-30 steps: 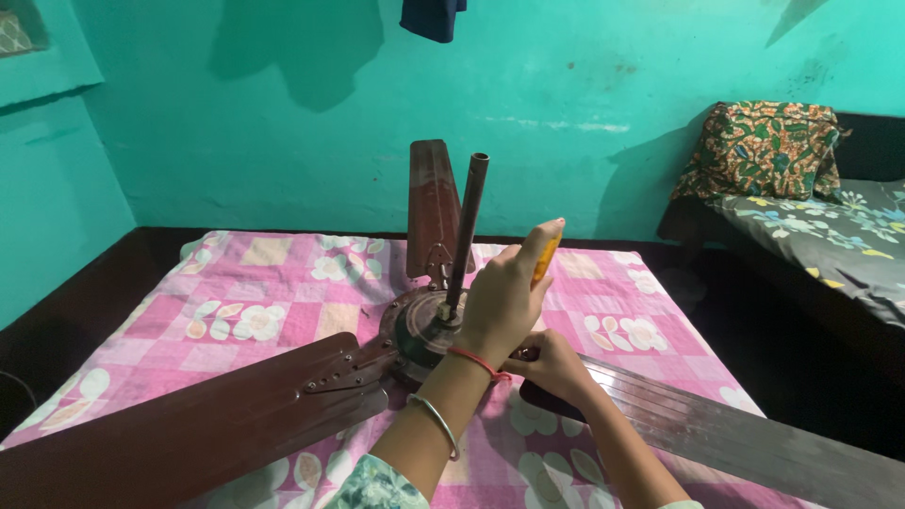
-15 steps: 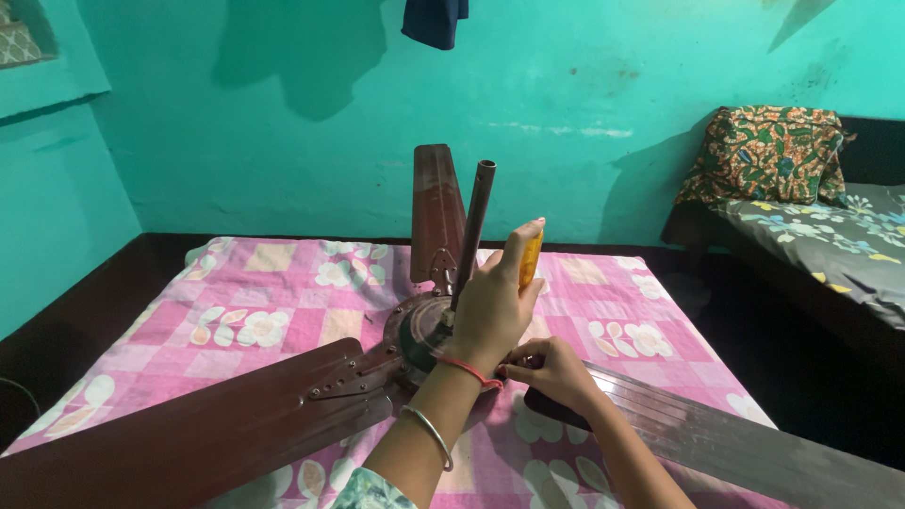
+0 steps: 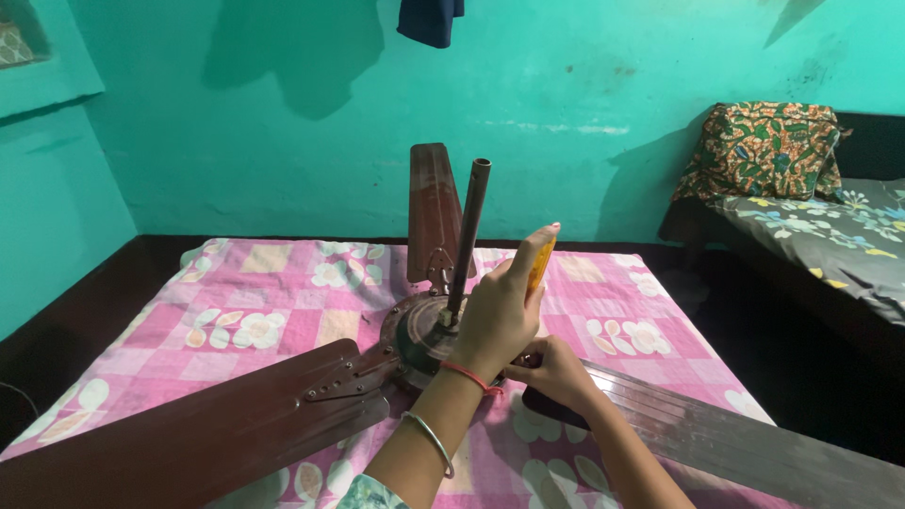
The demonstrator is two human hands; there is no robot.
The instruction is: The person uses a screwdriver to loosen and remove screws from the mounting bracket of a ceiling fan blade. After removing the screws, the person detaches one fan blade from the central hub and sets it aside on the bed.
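A dark brown ceiling fan lies on a pink checked sheet (image 3: 264, 302), its motor (image 3: 415, 335) facing up and its down rod (image 3: 468, 236) standing upright. My left hand (image 3: 500, 316), with a bangle and a red thread at the wrist, grips a yellow-handled screwdriver (image 3: 539, 264) held almost upright just right of the rod. The screwdriver's tip is hidden behind the hand. My right hand (image 3: 556, 372) sits lower, with its fingers curled on the root of the right blade (image 3: 754, 443) where it meets the motor.
Another blade (image 3: 189, 434) runs to the lower left and a third (image 3: 432, 212) points away toward the turquoise wall. A bed with a grey flowered cover (image 3: 830, 236) and a patterned pillow (image 3: 764, 151) stands at the right. Dark floor surrounds the sheet.
My left hand has turned slightly with the screwdriver, whose handle now stands a little lower and more upright. My right hand stays at the blade root.
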